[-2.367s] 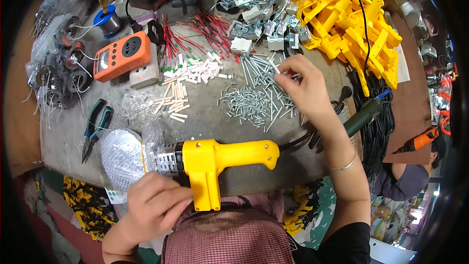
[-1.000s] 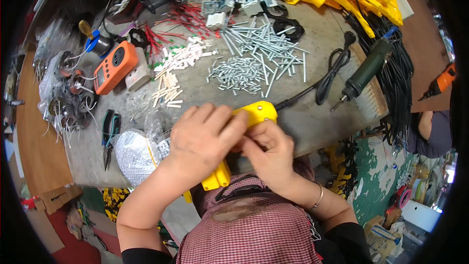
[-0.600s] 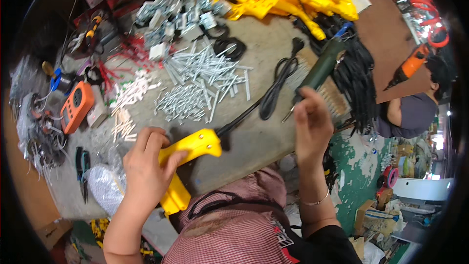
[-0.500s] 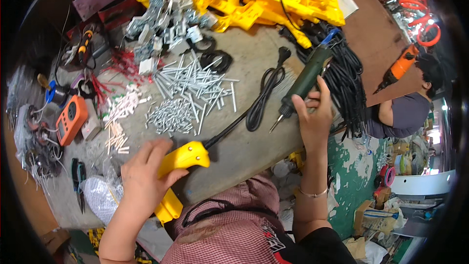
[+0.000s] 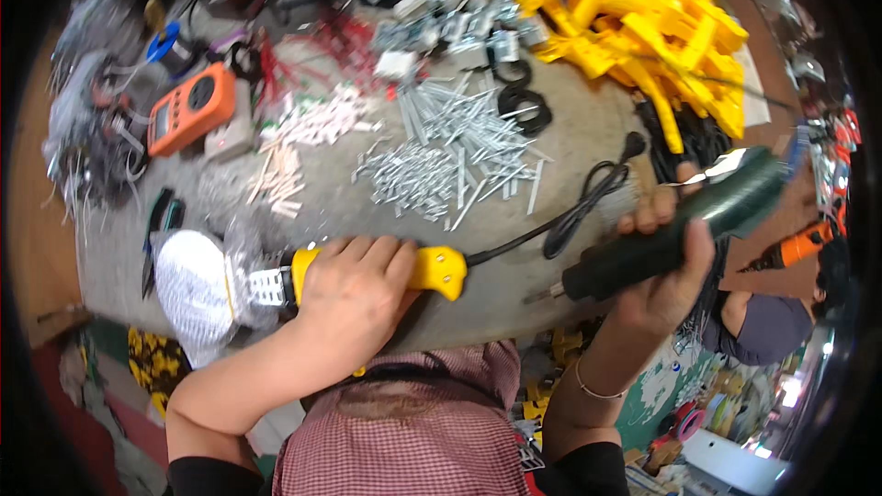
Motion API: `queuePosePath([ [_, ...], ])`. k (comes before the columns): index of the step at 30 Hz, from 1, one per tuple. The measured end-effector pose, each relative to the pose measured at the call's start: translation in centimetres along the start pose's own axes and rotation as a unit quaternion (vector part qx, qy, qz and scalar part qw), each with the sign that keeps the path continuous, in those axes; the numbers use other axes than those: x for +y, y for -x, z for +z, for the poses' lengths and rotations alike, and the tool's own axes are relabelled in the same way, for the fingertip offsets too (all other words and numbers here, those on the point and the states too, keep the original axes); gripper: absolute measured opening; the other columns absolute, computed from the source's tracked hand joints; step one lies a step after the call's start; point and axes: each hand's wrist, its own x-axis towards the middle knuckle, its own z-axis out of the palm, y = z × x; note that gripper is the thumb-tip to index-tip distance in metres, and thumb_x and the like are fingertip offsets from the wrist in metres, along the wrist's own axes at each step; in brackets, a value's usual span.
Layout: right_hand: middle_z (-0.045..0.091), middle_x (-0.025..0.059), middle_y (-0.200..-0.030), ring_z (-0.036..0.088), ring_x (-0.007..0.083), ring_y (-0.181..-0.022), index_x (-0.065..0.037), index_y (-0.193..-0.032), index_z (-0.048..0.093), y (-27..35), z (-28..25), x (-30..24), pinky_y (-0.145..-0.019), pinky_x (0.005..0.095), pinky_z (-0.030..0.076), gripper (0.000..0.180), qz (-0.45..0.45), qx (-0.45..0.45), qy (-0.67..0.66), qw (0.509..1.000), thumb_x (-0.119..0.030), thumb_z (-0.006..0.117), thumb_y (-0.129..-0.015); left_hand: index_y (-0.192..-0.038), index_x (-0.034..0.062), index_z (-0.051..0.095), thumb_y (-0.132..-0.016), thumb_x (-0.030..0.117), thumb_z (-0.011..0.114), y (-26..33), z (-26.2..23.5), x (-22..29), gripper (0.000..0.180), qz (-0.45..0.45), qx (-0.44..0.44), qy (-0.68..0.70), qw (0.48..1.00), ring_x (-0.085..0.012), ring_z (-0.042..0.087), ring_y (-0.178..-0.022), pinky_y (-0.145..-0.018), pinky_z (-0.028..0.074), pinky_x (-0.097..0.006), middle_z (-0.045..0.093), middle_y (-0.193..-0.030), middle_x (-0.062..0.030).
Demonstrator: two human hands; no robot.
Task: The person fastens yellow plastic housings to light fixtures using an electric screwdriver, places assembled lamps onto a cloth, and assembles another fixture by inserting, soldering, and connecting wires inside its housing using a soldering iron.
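My left hand point(image 5: 356, 287) is wrapped from above around a yellow plastic handle point(image 5: 440, 273), which lies across the table's near edge. A black power cord point(image 5: 514, 246) leaves the handle's right end and runs to a coil with a plug. At the handle's left end sits a silver slotted collar point(image 5: 267, 287), with a bubble-wrapped round end point(image 5: 191, 280) beyond it. My right hand point(image 5: 675, 262) grips a dark green electric screwdriver point(image 5: 643, 257), tilted, its bit pointing left toward the handle but apart from it. The bit is blurred.
Loose silver screws point(image 5: 404, 176) and longer metal pins point(image 5: 469, 133) lie mid-table. Behind them are grey metal parts point(image 5: 459, 0) and a heap of yellow handle shells point(image 5: 643, 23). An orange multimeter point(image 5: 191, 110) and pliers point(image 5: 158, 230) lie left. An orange-black driver point(image 5: 797, 246) and another person point(image 5: 767, 321) are at right.
The view has shifted. My left hand has turned the yellow handle to lie level, its slotted collar and wrapped end now showing. My right hand has tipped the screwdriver from steep to nearly level.
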Motion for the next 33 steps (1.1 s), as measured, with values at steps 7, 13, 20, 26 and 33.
queuePosePath([
  [7,0.049,0.0026,-0.071,0.049,0.0154,-0.060,-0.003,-0.114,0.045,1.1,8.8,2.3,-0.064,0.0340,0.046,0.067,-0.049,-0.063,0.114,0.990,-0.056,0.065,-0.078,-0.108,0.0021,0.063,-0.066,0.017,0.079,-0.1,0.2,-0.6,0.047,-0.004,0.005,0.019,1.000,-0.0267,0.060,-0.080,-0.073,0.047,-0.038,0.061,-0.090,-0.0082],
  [13,0.050,0.0017,-0.064,0.050,0.0136,-0.052,-0.006,-0.100,0.045,1.2,9.0,3.9,-0.058,0.0306,0.046,0.055,-0.062,-0.206,0.068,0.974,-0.054,0.064,-0.081,-0.102,0.0001,0.065,-0.065,0.019,0.076,0.5,0.9,-0.8,0.043,0.000,0.011,-0.003,1.000,-0.0227,0.059,-0.077,-0.068,0.045,-0.035,0.059,-0.086,-0.0065],
  [20,0.067,0.0185,-0.073,0.067,0.0322,-0.065,-0.002,-0.088,0.057,-1.4,8.6,3.5,-0.064,0.0418,0.055,0.020,0.049,-0.398,0.024,0.916,-0.021,0.060,-0.092,-0.096,-0.0017,0.066,-0.072,0.015,0.062,0.3,1.8,-0.4,0.030,-0.008,0.041,-0.016,0.999,-0.0203,0.058,-0.075,-0.068,0.046,-0.033,0.056,-0.081,-0.0053],
  [26,0.067,0.0162,-0.074,0.067,0.0313,-0.061,-0.003,-0.092,0.056,-2.0,8.0,3.8,-0.065,0.0410,0.055,0.021,0.049,-0.426,-0.006,0.903,-0.024,0.060,-0.094,-0.095,-0.0016,0.064,-0.072,0.015,0.061,0.2,1.4,-0.2,0.028,-0.017,0.027,-0.007,0.999,-0.0207,0.058,-0.075,-0.068,0.046,-0.033,0.056,-0.081,-0.0057],
  [33,0.052,-0.0011,-0.066,0.050,0.0127,-0.051,-0.009,-0.099,0.043,1.0,8.5,3.2,-0.054,0.0279,0.042,0.054,-0.090,-0.262,0.099,0.956,-0.056,0.064,-0.081,-0.089,0.0026,0.060,-0.073,0.015,0.063,0.2,1.6,-1.1,0.021,0.014,0.051,0.016,0.998,-0.0244,0.057,-0.073,-0.065,0.044,-0.036,0.053,-0.080,-0.0071],
])
